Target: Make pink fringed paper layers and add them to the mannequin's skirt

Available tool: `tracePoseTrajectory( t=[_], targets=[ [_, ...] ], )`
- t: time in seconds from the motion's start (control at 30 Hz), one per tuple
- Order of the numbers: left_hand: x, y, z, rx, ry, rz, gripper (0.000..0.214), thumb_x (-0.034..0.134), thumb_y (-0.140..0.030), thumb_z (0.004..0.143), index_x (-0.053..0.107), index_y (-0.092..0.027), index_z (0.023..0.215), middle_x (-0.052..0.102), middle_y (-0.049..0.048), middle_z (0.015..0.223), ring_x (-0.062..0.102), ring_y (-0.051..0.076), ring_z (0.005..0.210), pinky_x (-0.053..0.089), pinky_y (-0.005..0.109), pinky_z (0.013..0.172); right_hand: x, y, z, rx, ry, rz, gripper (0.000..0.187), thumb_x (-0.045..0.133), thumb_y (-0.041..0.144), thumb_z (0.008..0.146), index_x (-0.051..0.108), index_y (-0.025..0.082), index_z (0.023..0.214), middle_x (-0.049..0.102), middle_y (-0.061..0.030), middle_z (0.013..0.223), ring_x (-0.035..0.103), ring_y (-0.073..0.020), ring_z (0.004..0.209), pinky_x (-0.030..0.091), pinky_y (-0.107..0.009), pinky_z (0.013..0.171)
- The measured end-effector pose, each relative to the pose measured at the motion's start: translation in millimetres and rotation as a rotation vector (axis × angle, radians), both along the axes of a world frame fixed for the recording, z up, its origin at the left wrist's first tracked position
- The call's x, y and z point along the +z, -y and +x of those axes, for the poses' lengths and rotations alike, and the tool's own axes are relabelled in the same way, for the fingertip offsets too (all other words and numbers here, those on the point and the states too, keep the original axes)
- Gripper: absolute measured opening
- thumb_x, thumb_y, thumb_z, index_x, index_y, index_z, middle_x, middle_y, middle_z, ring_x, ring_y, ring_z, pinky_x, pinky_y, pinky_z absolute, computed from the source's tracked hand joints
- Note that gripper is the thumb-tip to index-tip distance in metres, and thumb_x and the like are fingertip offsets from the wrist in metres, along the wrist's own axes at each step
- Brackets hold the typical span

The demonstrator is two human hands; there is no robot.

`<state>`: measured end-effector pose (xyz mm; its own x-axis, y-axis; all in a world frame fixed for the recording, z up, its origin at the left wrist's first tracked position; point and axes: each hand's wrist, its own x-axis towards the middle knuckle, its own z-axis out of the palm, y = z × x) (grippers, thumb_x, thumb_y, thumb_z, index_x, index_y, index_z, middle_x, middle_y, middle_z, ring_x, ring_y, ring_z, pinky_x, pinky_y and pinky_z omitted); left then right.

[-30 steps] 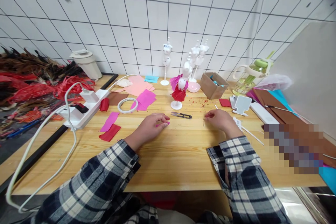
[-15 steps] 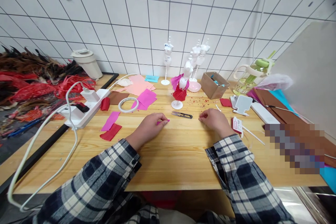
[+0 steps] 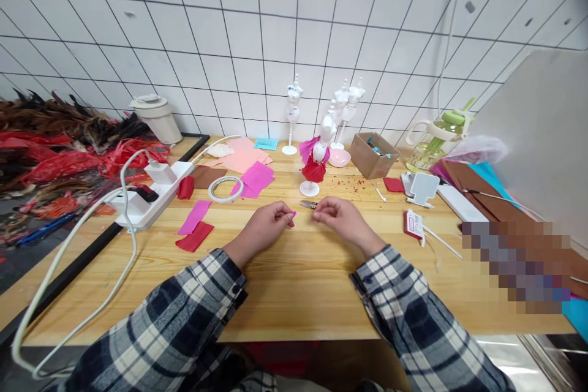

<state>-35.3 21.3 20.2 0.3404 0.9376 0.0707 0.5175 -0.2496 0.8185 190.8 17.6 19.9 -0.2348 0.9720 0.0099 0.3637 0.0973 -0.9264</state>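
Observation:
My left hand [image 3: 267, 223] is closed in a pinch on a small magenta paper piece [image 3: 294, 213], of which only a tip shows past the fingertips. To its right, my right hand [image 3: 342, 219] is also pinched; what its fingers hold, if anything, is too small to make out. Thread snips [image 3: 309, 203] lie just beyond, their handles hidden by my right hand. Behind them a small white mannequin [image 3: 327, 128] stands upright, wearing a magenta and red skirt [image 3: 314, 170]. Magenta [image 3: 195, 217] and red strips [image 3: 195, 237] lie left of my left hand.
A tape roll [image 3: 225, 188] and paper sheets [image 3: 256, 179] lie at the back left, near a power strip [image 3: 156, 199] with trailing cables. Several mannequins, a pink bowl [image 3: 340, 158], a cardboard box [image 3: 373, 159] and a bottle [image 3: 429, 144] stand along the back.
My right hand has moved left, toward my left hand, and now covers the snips' handles. My left hand stays nearly in place with the magenta piece.

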Motion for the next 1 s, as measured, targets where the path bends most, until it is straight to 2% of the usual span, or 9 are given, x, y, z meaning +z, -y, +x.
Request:
tracePoseTrajectory(
  t=[0.07, 0.17, 0.3, 0.47, 0.8, 1.0],
  targets=[
    [-1.7, 0.4, 0.4, 0.006, -0.034, 0.043, 0.024, 0.053, -0.040, 0.088, 0.063, -0.020, 0.080, 0.075, 0.0023, 0.081, 0.066, 0.018, 0.072, 0.048, 0.029, 0.069, -1.2, 7.3, -20.0, 0.074, -0.047, -0.047, 0.015, 0.067, 0.033, 0.074, 0.061, 0.020, 0.080, 0.071, -0.0022, 0.075, 0.066, -0.0172, 0.070, 0.048, -0.029, 0.068],
    [-1.4, 2.8, 1.3, 0.018, -0.085, 0.106, 0.021, 0.053, -0.036, 0.088, 0.065, -0.020, 0.082, 0.075, 0.0013, 0.081, 0.065, 0.017, 0.072, 0.046, 0.028, 0.067, -4.7, 13.4, -36.2, 0.042, -0.146, -0.107, 0.025, 0.070, 0.029, 0.072, 0.054, 0.023, 0.091, 0.072, 0.0012, 0.070, 0.066, -0.0161, 0.066, 0.047, -0.028, 0.065],
    [1.8, 7.0, 2.3, 0.027, -0.202, 0.200, 0.021, 0.054, -0.035, 0.089, 0.068, -0.021, 0.084, 0.074, 0.0013, 0.080, 0.064, 0.017, 0.070, 0.042, 0.027, 0.063, -8.0, 13.9, -41.6, -0.005, -0.390, -0.225, 0.046, 0.076, 0.032, 0.066, 0.038, 0.025, 0.092, 0.072, 0.0037, 0.068, 0.064, -0.0139, 0.058, 0.048, -0.027, 0.061],
    [5.6, 10.8, 2.6, -0.023, -0.327, 0.297, 0.021, 0.051, -0.032, 0.091, 0.070, -0.023, 0.092, 0.076, 0.0019, 0.087, 0.067, 0.018, 0.077, 0.042, 0.027, 0.066, -4.0, 14.8, -46.1, -0.024, -0.485, -0.374, 0.059, 0.085, 0.037, 0.057, 0.038, 0.024, 0.091, 0.071, 0.0034, 0.066, 0.064, -0.0130, 0.057, 0.050, -0.027, 0.058],
    [11.1, 14.4, 3.9, -0.080, -0.379, 0.317, 0.023, 0.050, -0.031, 0.093, 0.071, -0.023, 0.094, 0.076, 0.0024, 0.091, 0.069, 0.019, 0.083, 0.045, 0.028, 0.070, -4.0, 14.3, -44.8, -0.061, -0.533, -0.422, 0.062, 0.089, 0.045, 0.051, 0.041, 0.022, 0.084, 0.069, 0.0043, 0.067, 0.059, -0.0089, 0.052, 0.053, -0.025, 0.054],
    [12.2, 9.9, -2.6, -0.213, -0.326, 0.313, 0.028, 0.047, -0.032, 0.095, 0.073, -0.023, 0.096, 0.077, 0.0042, 0.094, 0.069, 0.020, 0.087, 0.047, 0.029, 0.076, -5.2, 16.0, -44.8, -0.035, -0.578, -0.467, 0.062, 0.090, 0.043, 0.049, 0.044, 0.021, 0.083, 0.071, 0.0017, 0.069, 0.064, -0.0117, 0.057, 0.054, -0.025, 0.056]
  ],
)
